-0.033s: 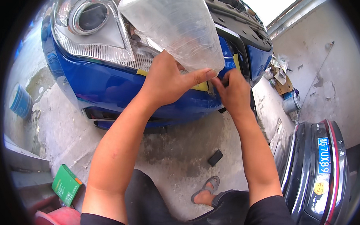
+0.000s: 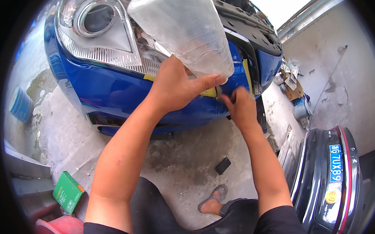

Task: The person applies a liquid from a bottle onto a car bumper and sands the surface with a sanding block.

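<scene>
My left hand [image 2: 174, 85] is closed round the lower end of a translucent whitish object [image 2: 186, 30] with a streaky, film-like surface. Its thumb lies along the near edge. Whether this is a film roll or a container I cannot tell. My right hand [image 2: 241, 104] is just below and right of that end, apart from it, thumb and fingers drawn together; anything thin between them cannot be made out. Both hands are in front of a blue car bumper [image 2: 114, 89], where yellow tape strips [image 2: 247, 75] stick beside the grille opening.
A headlight [image 2: 95, 23] sits on the left of the blue car. Black phone-like object [image 2: 223, 165] lies on the concrete floor. A dark bumper with a plate [image 2: 321, 179] stands at right, a green box [image 2: 68, 192] at lower left, a blue bucket [image 2: 22, 105] farther left.
My right hand has moved down, away from the end of the translucent object. The left hand keeps its grip and has barely shifted.
</scene>
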Available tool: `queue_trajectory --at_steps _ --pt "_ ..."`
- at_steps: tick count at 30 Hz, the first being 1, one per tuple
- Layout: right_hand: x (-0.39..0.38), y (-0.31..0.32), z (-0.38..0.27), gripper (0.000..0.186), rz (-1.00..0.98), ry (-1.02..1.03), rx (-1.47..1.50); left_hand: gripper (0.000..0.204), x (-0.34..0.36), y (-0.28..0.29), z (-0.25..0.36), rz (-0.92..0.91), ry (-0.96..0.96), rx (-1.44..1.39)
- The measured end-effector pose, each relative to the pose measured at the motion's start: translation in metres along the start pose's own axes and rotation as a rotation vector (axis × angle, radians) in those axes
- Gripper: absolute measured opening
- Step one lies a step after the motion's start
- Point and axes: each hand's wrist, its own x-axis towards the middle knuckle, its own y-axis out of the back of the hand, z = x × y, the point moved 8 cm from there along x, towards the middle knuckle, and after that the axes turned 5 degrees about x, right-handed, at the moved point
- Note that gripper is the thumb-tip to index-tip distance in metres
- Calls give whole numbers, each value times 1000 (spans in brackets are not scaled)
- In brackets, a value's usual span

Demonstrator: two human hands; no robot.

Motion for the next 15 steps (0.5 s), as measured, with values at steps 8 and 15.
queue_trajectory --at_steps 8,15 --pt "12 4 -18 34 71 35 6 52 -5 -2 -4 -8 -8 -1" --pt "19 12 -31 35 97 102 36 46 -4 -1 -6 -28 -4 22"
